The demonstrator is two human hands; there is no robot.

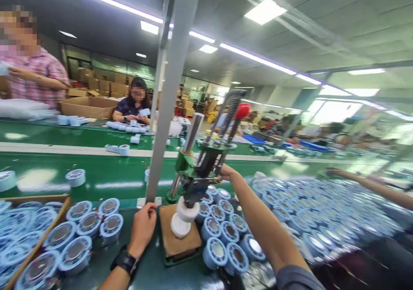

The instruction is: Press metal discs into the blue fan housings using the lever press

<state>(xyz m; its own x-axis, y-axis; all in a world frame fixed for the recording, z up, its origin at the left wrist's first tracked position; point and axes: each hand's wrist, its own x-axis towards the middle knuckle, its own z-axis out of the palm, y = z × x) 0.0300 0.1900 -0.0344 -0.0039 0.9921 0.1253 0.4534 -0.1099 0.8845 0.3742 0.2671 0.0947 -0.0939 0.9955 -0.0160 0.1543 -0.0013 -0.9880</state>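
My left hand (144, 224) wears a black wristband and rests on the bench left of the press base, its fingers curled in with no object showing. My right hand (226, 172) reaches behind the hand press (201, 174), where its fingers are mostly hidden. The press has a red-knobbed lever (242, 110) standing up and a white round pusher (187, 210) just above a white round holder (180, 226) on a brown board (166, 238). Round light-blue housings (214, 252) with metallic centres crowd the press's right side. More housings (75, 252) stand left of my left hand.
A cardboard box (66, 206) of light-blue rings lies at left. A grey post (169, 96) rises behind the press. Beyond runs a green conveyor (109, 174) carrying a few housings. Many housings (309, 204) fill the right side, with another person's arm (371, 182) over them. Co-workers sit and stand opposite.
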